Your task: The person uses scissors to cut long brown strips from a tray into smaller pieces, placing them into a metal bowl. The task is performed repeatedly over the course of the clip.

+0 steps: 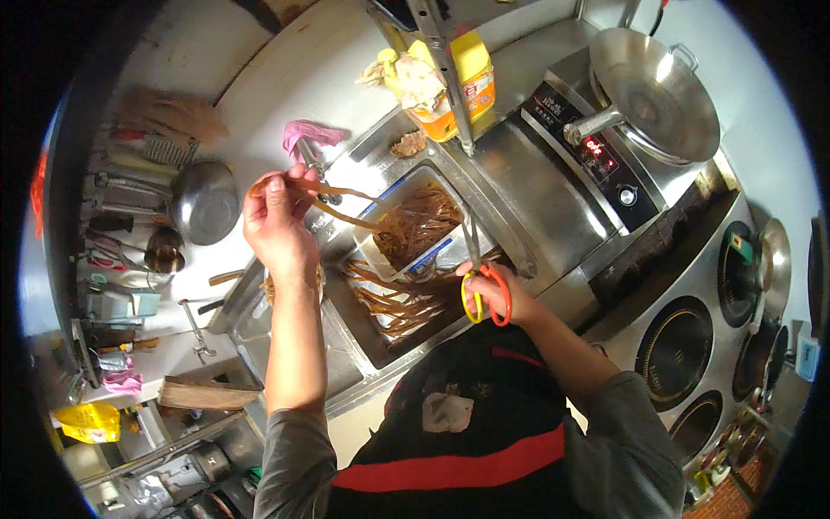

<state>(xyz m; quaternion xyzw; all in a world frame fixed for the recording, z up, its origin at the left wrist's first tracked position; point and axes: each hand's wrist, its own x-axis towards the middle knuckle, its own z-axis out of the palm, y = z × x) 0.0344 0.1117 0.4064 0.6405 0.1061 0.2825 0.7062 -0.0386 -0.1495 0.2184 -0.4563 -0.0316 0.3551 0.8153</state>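
Raised over the sink's left side, my left hand (282, 220) pinches long brown food strips (347, 217), whose ends hang down over a clear plastic tub (376, 256). More dark brown strips (421, 224) lie inside the tub. My right hand (496, 295) is around the red and yellow handles of scissors (475, 253), close to the tub's right side. The blades point away from me and look slightly parted. Below the tub, loose brown strips (395, 308) lie in the basin of a stainless steel sink (363, 344). What exactly the strips are, I cannot tell.
A steel wok (655, 97) stands on an induction cooker at the upper right. Behind the sink are a yellow and orange container (480, 84), a pink cloth (311, 136) and a faucet. A metal bowl (206, 202) and hanging utensils are at left; round cooking plates (677, 350) lie at right.
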